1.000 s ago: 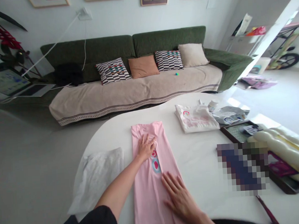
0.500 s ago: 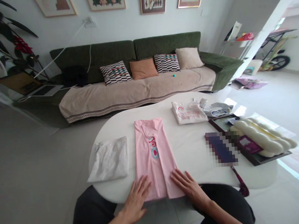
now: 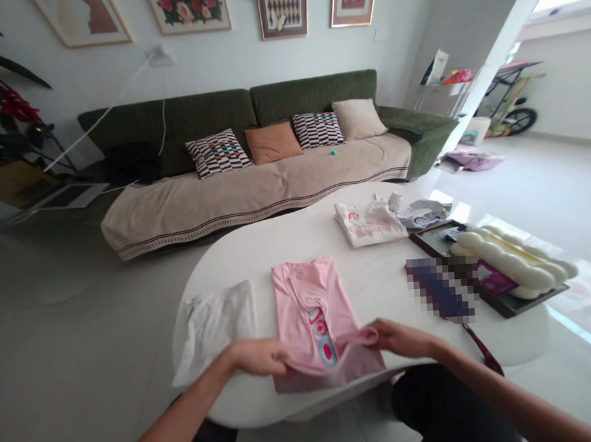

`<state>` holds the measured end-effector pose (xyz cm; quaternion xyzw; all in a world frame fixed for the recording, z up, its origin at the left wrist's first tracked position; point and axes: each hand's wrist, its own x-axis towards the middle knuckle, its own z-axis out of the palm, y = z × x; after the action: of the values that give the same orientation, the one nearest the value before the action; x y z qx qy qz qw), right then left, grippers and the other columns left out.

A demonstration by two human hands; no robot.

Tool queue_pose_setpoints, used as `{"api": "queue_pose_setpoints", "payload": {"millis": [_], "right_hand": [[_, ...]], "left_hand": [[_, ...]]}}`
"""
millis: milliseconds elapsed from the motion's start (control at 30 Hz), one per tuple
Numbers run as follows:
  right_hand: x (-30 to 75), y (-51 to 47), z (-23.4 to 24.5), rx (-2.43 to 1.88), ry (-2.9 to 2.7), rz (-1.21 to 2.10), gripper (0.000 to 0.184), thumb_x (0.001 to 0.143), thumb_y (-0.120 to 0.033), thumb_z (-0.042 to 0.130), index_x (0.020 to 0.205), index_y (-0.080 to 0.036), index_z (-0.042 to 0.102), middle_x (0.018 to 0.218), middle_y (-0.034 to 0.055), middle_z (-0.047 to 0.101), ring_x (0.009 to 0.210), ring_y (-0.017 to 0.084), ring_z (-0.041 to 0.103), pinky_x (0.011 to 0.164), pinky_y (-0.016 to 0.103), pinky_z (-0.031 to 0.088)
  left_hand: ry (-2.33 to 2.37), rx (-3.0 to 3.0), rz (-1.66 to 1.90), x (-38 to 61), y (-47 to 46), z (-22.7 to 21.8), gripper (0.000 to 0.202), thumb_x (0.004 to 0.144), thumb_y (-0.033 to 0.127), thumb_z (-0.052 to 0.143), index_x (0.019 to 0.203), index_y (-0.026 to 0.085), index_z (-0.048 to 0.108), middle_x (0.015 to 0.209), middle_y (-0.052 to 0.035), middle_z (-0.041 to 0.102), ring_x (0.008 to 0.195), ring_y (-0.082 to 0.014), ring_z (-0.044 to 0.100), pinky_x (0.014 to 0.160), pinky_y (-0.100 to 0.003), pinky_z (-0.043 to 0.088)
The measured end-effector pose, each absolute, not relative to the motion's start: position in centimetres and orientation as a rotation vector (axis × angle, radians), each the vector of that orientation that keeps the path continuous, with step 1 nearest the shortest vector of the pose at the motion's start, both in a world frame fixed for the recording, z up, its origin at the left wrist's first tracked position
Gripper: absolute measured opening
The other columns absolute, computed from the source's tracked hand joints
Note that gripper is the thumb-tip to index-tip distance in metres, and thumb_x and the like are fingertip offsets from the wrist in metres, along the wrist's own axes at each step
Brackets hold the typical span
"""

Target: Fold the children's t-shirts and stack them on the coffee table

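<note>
A pink T-shirt with a red and blue print lies folded lengthwise on the white oval table. My left hand pinches its near left corner and my right hand pinches its near right corner. Both hold the bottom hem lifted above the table, curled over toward the far end. A folded white garment rests just left of the pink shirt.
A folded white shirt with pink print and crumpled plastic bags lie at the table's far right. A dark tray with a cream wavy object stands at the right edge. Beyond is a green sofa with cushions.
Both hands went from lying flat on the shirt's near end to gripping its bottom corners and lifting the hem up and forward.
</note>
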<state>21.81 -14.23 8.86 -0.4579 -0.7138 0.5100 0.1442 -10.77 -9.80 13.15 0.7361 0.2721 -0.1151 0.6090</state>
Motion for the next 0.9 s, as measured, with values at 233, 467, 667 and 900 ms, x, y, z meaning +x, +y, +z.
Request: {"api": "queue_pose_setpoints", "payload": {"millis": [233, 467, 667, 900], "right_hand": [[19.3, 0.8, 6.7, -1.512, -1.569, 1.366, 0.038, 0.071, -0.023, 0.043, 0.105, -0.014, 0.058, 0.080, 0.0035, 0.064, 0.066, 0.013, 0.058, 0.056, 0.024, 0.045], [18.4, 3.3, 2.1, -1.713, -1.623, 1.011, 0.032, 0.078, -0.021, 0.037, 0.101, -0.016, 0.058, 0.090, 0.0040, 0.065, 0.085, 0.017, 0.057, 0.072, 0.028, 0.045], [17.1, 2.9, 2.6, -1.957, -1.573, 0.673, 0.043, 0.086, -0.026, 0.032, 0.125, -0.012, 0.041, 0.115, 0.0166, 0.055, 0.104, 0.026, 0.052, 0.085, 0.037, 0.039], [13.3, 0.9, 0.2, -1.681, -2.362, 0.208, 0.056, 0.088, -0.036, 0.032, 0.138, -0.012, 0.027, 0.144, 0.0105, 0.025, 0.133, 0.024, 0.016, 0.105, 0.042, 0.017]], "left_hand": [[1.397, 1.256, 0.408, -8.0, 5.3, 9.0, 0.014, 0.061, 0.017, 0.062, 0.075, 0.013, 0.062, 0.065, 0.0003, 0.062, 0.059, -0.0119, 0.057, 0.056, -0.023, 0.046], [1.683, 1.382, 0.726, -7.1, 5.4, 1.8, 0.010, 0.069, 0.019, 0.053, 0.076, 0.016, 0.059, 0.068, 0.0020, 0.061, 0.072, -0.0140, 0.058, 0.060, -0.020, 0.045], [1.857, 1.520, 0.931, -6.3, 4.4, 1.4, 0.031, 0.081, 0.021, 0.041, 0.108, 0.015, 0.054, 0.103, -0.0086, 0.060, 0.098, -0.0180, 0.056, 0.085, -0.029, 0.043], [1.511, 2.615, 0.666, -4.4, 1.4, -0.5, 0.053, 0.085, 0.042, 0.040, 0.133, 0.022, 0.036, 0.142, -0.0084, 0.030, 0.132, -0.0272, 0.018, 0.106, -0.049, 0.019]]}}
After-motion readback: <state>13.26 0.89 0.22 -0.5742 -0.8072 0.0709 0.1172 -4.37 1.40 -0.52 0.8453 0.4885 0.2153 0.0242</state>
